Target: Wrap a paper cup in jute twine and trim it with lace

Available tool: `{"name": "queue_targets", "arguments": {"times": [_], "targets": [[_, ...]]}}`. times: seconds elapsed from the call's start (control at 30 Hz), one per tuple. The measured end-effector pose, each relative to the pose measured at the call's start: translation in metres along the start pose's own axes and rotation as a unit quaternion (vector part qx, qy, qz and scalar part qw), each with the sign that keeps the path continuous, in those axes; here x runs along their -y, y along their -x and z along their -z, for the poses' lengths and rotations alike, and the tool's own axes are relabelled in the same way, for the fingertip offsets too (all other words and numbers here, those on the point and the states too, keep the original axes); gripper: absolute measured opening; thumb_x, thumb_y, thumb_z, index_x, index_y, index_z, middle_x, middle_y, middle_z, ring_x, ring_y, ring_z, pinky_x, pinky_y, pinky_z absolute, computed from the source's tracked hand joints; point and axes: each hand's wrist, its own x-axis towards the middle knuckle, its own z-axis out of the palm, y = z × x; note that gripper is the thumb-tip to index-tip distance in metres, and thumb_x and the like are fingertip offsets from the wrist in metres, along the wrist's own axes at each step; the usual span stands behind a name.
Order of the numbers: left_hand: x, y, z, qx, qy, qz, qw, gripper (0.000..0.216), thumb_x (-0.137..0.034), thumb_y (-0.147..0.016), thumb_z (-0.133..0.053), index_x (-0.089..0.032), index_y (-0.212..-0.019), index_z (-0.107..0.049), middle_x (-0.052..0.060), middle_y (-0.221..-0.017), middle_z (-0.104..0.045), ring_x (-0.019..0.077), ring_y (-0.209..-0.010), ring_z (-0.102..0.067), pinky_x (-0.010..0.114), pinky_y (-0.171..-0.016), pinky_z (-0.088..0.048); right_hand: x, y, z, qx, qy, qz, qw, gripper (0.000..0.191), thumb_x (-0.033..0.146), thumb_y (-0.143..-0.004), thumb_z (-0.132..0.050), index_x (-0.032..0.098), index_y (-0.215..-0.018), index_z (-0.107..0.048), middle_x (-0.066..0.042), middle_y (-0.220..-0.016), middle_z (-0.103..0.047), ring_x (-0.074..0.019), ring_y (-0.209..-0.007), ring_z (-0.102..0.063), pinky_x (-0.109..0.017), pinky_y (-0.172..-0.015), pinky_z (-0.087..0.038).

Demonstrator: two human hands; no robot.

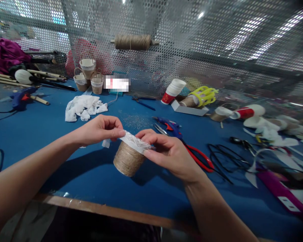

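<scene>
A twine-wrapped cup (129, 159) hangs tilted just over the table, its narrower end pointing down. White lace trim (135, 143) lies along its upper rim. At the rim's left side, my left hand (104, 129) pinches the lace trim between thumb and fingers. My right hand (164, 148) grips the cup at the right of the rim, thumb in front and fingers behind, over the lace. The fingers hide part of the rim and the cup's inside. A loose white strip (106, 143) shows below my left hand.
Behind my right hand lie a blue glue gun (173, 127) and red-handled scissors (199, 158). White lace is heaped (84, 107) at the left, below small twine baskets (88, 69). Stacked paper cups (173, 90) stand at the back; a black cable (224, 156) coils right.
</scene>
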Motion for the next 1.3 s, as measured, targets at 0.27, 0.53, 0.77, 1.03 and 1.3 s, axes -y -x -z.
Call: {"name": "queue_targets", "arguments": {"times": [0.27, 0.53, 0.77, 1.03, 1.3], "targets": [[0.004, -0.001, -0.001, 0.017, 0.039, 0.013, 0.999, 0.016, -0.028, -0.073, -0.06, -0.014, -0.067, -0.054, -0.005, -0.058, -0.052, 0.0061, -0.053, -0.047, 0.02, -0.053, -0.037, 0.0, 0.001, -0.001, 0.0, -0.024, -0.01, 1.0, 0.003, 0.021, -0.074, -0.062, 0.021, -0.077, -0.062, -0.005, -0.098, -0.06, -0.02, -0.097, -0.055, -0.039, -0.083, -0.044], [0.013, -0.004, -0.003, 0.056, 0.092, 0.007, 0.994, 0.016, -0.029, -0.074, -0.06, -0.015, -0.068, -0.053, -0.005, -0.061, -0.054, 0.0063, -0.056, -0.048, 0.02, -0.057, -0.037, 0.002, 0.001, -0.003, 0.002, -0.107, -0.022, 0.994, 0.003, 0.022, -0.071, -0.065, 0.022, -0.073, -0.063, -0.002, -0.095, -0.062, -0.0179, -0.092, -0.057, -0.036, -0.082, -0.044], [0.022, -0.011, -0.005, -0.031, -0.01, -0.007, 0.999, 0.023, -0.038, -0.073, -0.058, -0.016, -0.08, -0.054, 0.0, -0.076, -0.057, 0.0107, -0.068, -0.052, 0.024, -0.065, -0.041, -0.001, -0.002, -0.003, -0.038, -0.074, -0.023, 0.996, 0.007, 0.026, -0.069, -0.067, 0.021, -0.07, -0.063, -0.003, -0.096, -0.064, -0.019, -0.095, -0.058, -0.038, -0.087, -0.042], [0.01, -0.001, -0.013, -0.198, -0.206, -0.078, 0.955, 0.03, -0.043, -0.081, -0.047, -0.015, -0.078, -0.053, 0.001, -0.07, -0.056, 0.0126, -0.065, -0.05, 0.025, -0.06, -0.041, -0.013, -0.01, -0.006, -0.128, -0.035, -0.019, 0.991, 0.006, 0.023, -0.07, -0.063, 0.021, -0.076, -0.063, -0.002, -0.093, -0.066, -0.0166, -0.091, -0.059, -0.035, -0.086, -0.044], [0.012, 0.005, -0.036, -0.07, -0.131, -0.006, 0.989, 0.075, -0.049, -0.067, -0.065, -0.015, -0.123, -0.029, 0.01, -0.099, -0.058, 0.019, -0.078, -0.059, 0.031, -0.065, -0.049, -0.016, -0.009, -0.013, -0.135, 0.075, 0.028, 0.988, 0.006, 0.024, -0.073, -0.06, 0.019, -0.076, -0.059, -0.006, -0.094, -0.062, -0.0175, -0.091, -0.058, -0.036, -0.086, -0.044]]}}
